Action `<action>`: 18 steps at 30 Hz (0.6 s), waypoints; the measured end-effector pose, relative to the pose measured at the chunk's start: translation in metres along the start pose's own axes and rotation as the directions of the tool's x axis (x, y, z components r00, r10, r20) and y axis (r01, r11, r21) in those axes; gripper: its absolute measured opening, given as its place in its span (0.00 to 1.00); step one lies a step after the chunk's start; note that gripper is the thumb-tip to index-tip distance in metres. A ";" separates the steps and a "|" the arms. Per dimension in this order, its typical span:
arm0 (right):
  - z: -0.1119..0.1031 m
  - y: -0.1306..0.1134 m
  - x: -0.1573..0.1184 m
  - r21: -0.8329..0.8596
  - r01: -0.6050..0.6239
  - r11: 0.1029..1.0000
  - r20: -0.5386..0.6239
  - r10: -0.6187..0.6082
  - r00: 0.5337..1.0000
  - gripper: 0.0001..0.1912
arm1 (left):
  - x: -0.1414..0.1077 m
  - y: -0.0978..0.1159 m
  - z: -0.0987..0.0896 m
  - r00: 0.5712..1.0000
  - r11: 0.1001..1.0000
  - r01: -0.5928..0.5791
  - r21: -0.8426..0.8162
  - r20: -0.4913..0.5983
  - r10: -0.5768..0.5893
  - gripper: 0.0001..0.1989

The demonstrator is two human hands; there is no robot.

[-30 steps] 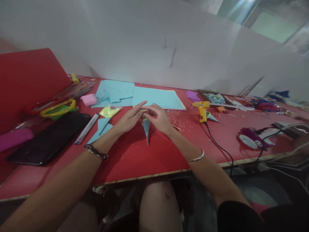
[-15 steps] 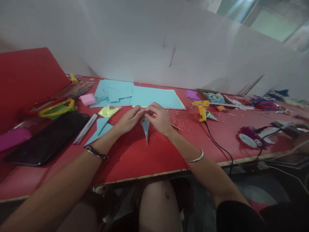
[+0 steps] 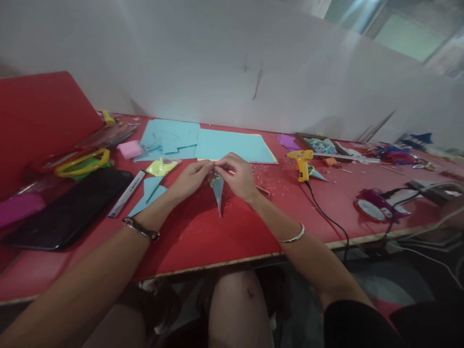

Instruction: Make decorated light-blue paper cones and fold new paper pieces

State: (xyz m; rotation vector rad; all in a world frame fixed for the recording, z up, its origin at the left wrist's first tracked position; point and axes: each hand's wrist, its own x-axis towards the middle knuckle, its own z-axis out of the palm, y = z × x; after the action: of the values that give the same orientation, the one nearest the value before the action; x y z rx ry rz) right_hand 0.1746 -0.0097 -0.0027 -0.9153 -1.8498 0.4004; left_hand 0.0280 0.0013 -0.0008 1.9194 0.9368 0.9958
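A small blue paper cone points its tip toward me, with a bit of yellow at its wide end. My left hand is closed at that wide end, its lower fingers against the cone. Right beside it, my right hand pinches thumb and fingertips together, meeting the left fingertips above the cone. Whatever lies in that pinch is too small and covered to make out. Close to my left wrist are blue paper pieces and a yellow packet of soft material.
Blue sheets lie along the wall. On the right stand a yellow glue gun with a black cord, another blue cone and a purple device. A marker, black phone-like slab and pink block are left.
Both hands stay at the cone's wide end, with only small shifts of the fingers. The view has moved very slightly; the other things lie as before.
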 end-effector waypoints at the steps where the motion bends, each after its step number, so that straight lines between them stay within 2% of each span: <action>1: 0.000 -0.001 0.000 0.012 -0.005 1.000 -0.003 0.005 1.000 0.05 | 0.000 -0.001 0.000 1.000 0.999 0.021 -0.038 -0.012 -0.021 0.17; 5: 0.000 -0.001 0.000 0.024 -0.052 0.998 -0.017 0.052 0.998 0.07 | 0.003 -0.002 0.000 0.992 0.970 0.074 -0.229 -0.083 -0.096 0.13; 10: -0.003 0.009 0.002 0.080 -0.094 0.992 -0.123 0.103 0.987 0.08 | 0.005 -0.003 -0.002 0.954 0.902 0.074 -0.425 -0.232 -0.187 0.09; 13: -0.004 0.013 0.002 0.115 -0.109 0.987 -0.149 0.125 0.981 0.09 | 0.006 -0.007 -0.002 0.955 0.911 0.090 -0.402 -0.224 -0.193 0.12; 18: -0.002 0.012 0.002 0.153 -0.125 0.980 -0.117 0.144 0.983 0.07 | 0.007 -0.015 0.000 0.975 0.932 0.100 -0.347 -0.155 -0.162 0.18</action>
State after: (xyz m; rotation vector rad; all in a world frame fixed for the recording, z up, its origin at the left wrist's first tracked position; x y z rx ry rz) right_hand 0.1810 -0.0006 -0.0076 -0.9468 -1.6251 0.5403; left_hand 0.0269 0.0141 -0.0118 1.4802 0.9152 1.1817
